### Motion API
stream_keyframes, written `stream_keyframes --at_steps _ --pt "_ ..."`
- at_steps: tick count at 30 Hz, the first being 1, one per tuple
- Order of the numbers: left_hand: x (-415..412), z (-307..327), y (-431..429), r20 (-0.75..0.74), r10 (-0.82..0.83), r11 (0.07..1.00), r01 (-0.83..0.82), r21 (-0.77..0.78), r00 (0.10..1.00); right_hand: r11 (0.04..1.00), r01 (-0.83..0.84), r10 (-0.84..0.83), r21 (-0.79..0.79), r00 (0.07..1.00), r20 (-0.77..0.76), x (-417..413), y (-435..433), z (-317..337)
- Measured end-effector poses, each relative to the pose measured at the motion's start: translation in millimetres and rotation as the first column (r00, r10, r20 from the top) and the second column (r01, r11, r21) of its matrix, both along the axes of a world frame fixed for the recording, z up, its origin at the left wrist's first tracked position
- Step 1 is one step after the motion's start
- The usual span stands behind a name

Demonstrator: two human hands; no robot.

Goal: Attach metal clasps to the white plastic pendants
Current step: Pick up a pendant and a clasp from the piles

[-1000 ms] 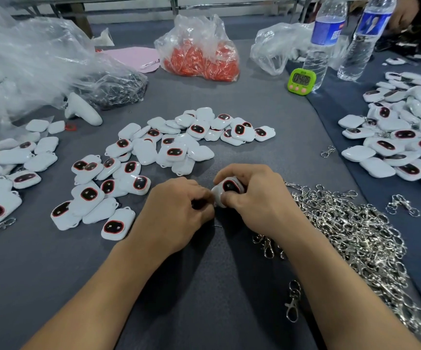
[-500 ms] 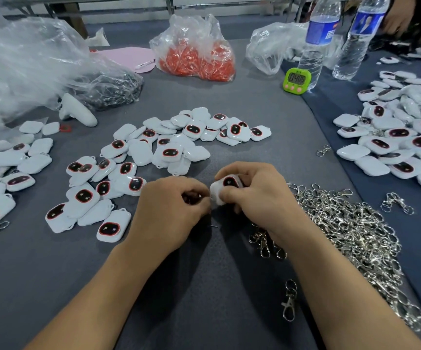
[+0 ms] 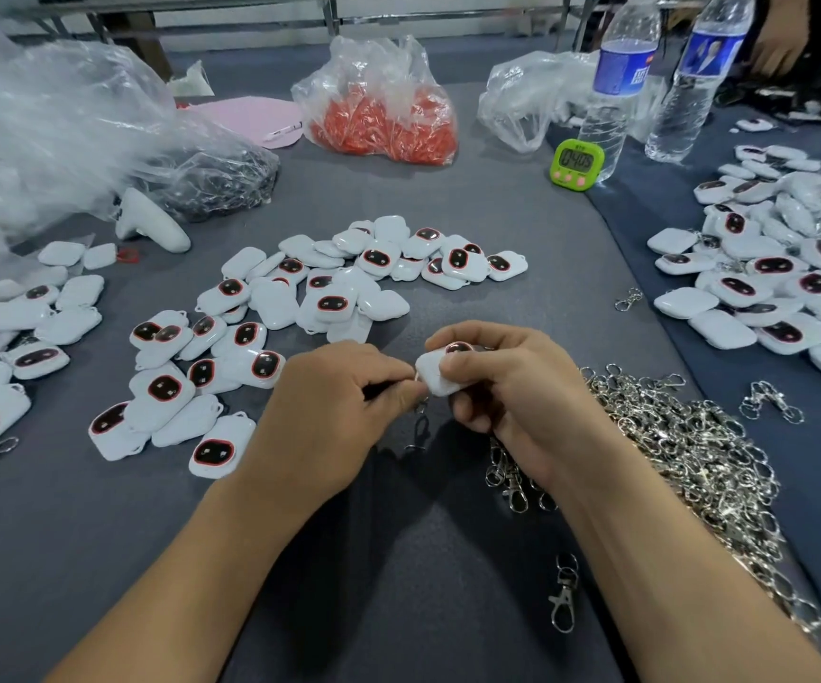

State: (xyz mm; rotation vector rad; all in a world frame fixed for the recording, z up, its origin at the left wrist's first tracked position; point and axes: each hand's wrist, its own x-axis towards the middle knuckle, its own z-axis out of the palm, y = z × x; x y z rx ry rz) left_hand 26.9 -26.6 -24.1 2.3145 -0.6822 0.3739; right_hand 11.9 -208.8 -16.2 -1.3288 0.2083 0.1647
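Nearest the camera, a lone clasp (image 3: 563, 601) lay on the grey table (image 3: 162, 559), between the two forearms. Further in, both hands met over the cloth. The right hand (image 3: 512, 401) gripped a white pendant (image 3: 440, 374), thumb laid across its upper face and the other fingers curled beneath it, so that only a sliver of the dark, red-rimmed window showed. The left hand (image 3: 334, 411) had its fingers curled in, thumb and forefinger pinched tight at the pendant's near corner on a metal clasp (image 3: 418, 421), which hung down from that corner just above the table (whether its ring was through the pendant's loop, I could not tell). Just right of the right wrist spread a big shiny heap of clasps (image 3: 684, 465), with a few strays (image 3: 768, 404) off its far edge.

Beyond the hands lay a loose scatter of pendants (image 3: 329, 293), some face up, some face down. More pendants (image 3: 9, 337) lay at the left edge, and another heap (image 3: 768, 288) on the darker cloth at the right. Behind those lay a white handle-shaped object (image 3: 152, 224) and a clear bag of dark metal parts (image 3: 216, 175), then a green timer (image 3: 577, 162) touching the foot of a water bottle (image 3: 615, 91), a second bottle (image 3: 694, 76), and a bag of orange pieces (image 3: 384, 123). Farthest back, another person's hand (image 3: 775, 46) showed at the top right.
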Motion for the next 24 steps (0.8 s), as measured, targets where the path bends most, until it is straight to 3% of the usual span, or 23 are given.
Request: stream_keyframes --at_steps 2,5,14,19,22,24 --pt "-1 0 -1 0.024 0.033 0.998 -0.032 -0.053 0.999 0.995 0.000 0.002 0.104 1.000 -0.024 1 2 0" --pt "-1 0 -5 -0.261 0.025 0.933 -0.117 -0.342 0.965 0.960 -0.025 0.032 0.278 0.999 -0.024 2 8 2" --pt "-2 4 -12 -0.449 -0.093 0.792 -0.207 -0.574 0.889 0.970 0.024 -0.036 0.242 0.998 0.044 1 10 2" --pt "-2 6 -12 -0.408 -0.055 0.816 -0.194 -0.544 0.911 0.974 0.036 -0.049 0.222 0.997 0.052 -1 12 1" --pt "-2 5 -10 -0.297 0.039 0.920 -0.150 -0.362 0.954 0.980 0.101 -0.118 0.170 0.988 0.097 -1 13 2" --pt "-2 5 -7 -0.173 0.090 0.977 -0.121 -0.177 0.981 0.990 0.133 -0.139 0.045 0.975 0.176 -2 16 1"
